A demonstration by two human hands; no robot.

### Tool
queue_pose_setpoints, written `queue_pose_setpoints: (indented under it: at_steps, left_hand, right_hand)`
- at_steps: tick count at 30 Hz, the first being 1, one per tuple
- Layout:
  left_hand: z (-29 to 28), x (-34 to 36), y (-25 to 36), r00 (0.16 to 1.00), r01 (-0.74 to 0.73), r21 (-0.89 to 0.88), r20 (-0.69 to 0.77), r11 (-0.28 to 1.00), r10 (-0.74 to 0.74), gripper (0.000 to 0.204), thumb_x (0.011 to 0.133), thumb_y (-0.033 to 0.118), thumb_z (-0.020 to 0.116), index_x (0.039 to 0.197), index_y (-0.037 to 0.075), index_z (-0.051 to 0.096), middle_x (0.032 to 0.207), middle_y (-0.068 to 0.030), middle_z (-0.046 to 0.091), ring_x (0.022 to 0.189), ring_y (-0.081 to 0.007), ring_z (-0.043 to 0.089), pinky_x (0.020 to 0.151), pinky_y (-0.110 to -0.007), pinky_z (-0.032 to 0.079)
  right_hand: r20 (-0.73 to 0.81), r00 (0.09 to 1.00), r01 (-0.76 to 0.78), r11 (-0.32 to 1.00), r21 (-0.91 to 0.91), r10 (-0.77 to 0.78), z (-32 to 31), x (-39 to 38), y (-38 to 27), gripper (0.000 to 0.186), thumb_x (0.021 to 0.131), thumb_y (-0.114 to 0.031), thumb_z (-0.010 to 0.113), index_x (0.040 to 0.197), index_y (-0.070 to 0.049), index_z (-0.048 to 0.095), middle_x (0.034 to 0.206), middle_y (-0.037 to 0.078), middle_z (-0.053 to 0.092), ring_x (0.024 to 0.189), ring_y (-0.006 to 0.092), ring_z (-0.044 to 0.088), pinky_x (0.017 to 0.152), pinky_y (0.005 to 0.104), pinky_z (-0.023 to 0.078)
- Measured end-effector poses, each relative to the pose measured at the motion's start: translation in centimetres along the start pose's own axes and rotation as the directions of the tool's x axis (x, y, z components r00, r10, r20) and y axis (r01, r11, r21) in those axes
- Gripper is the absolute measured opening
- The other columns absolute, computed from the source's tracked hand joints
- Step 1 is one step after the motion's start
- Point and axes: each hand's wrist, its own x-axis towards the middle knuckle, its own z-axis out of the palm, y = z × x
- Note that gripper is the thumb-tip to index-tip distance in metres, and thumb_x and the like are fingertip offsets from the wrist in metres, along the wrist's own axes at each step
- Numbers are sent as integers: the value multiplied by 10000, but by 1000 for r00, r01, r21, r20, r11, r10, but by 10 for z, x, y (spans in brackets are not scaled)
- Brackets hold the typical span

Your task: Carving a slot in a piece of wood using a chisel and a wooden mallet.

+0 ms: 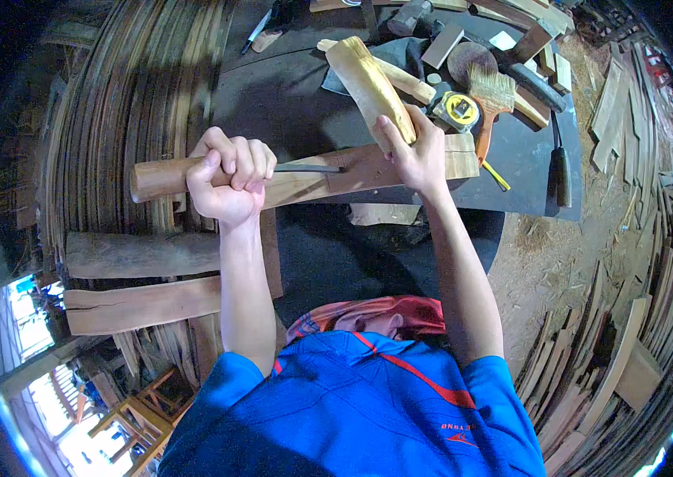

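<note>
My left hand (pixel 229 176) is closed around the thick wooden handle of a chisel (pixel 163 180). The chisel's narrow dark blade points to the right, and its tip is at the top face of a wooden beam (pixel 368 168). That beam lies crosswise along the near edge of the dark worktable. My right hand (pixel 418 151) grips the lower end of a thick, pale wooden block (pixel 368 83), its fingers wrapped round behind it. The block is raised, tilted up and to the left, apart from the chisel handle.
Right of the beam lie a tape measure (pixel 457 110), a paintbrush (pixel 492 94), a yellow pencil (pixel 497 176) and a dark-handled tool (pixel 562 171). Hammers and wood blocks crowd the table's far right. Stacked planks (pixel 126 103) stand left; more boards (pixel 611 374) lean at the right.
</note>
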Motion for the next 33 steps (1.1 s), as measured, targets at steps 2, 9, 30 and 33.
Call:
queue_pose_setpoints:
  at_steps: [2, 9, 30, 33]
  left_hand:
    - [-3, -2, -1, 1000, -10, -17, -17, 1000, 9, 312, 880, 350, 455, 674, 134, 364, 443, 24, 260, 396, -108, 212, 450, -296, 284]
    - [-23, -7, -5, 996, -41, -92, -88, 995, 33, 310, 875, 353, 452, 672, 135, 367, 439, 25, 263, 393, -108, 216, 439, -297, 264]
    - [20, -10, -2, 995, -20, 81, 103, 997, 11, 287, 909, 295, 423, 694, 115, 362, 468, 21, 290, 421, -117, 258, 477, -317, 314]
    - [31, -11, -6, 996, -41, 43, 86, 998, 37, 223, 897, 159, 429, 692, 88, 380, 489, 20, 333, 435, -96, 295, 467, -288, 308]
  right_hand:
    - [-5, 1000, 18, 1000, -15, -18, 0, 0, 0, 424, 852, -364, 697, 1033, 16, 647, 822, 212, 693, 776, 309, 713, 698, 370, 539]
    - [-10, 1000, 26, 1000, -1, -26, 0, 0, -5, 435, 844, -364, 702, 1035, 23, 647, 829, 213, 697, 786, 309, 715, 695, 372, 542]
    - [-19, 1000, 24, 1000, -14, -24, 0, 3, 1, 435, 853, -366, 695, 1020, 32, 646, 806, 216, 688, 719, 273, 710, 657, 360, 535]
    - [71, 996, -61, 997, 40, 58, -3, 0, -10, 427, 886, -361, 670, 1043, 35, 640, 761, 162, 680, 608, 195, 676, 561, 318, 512]
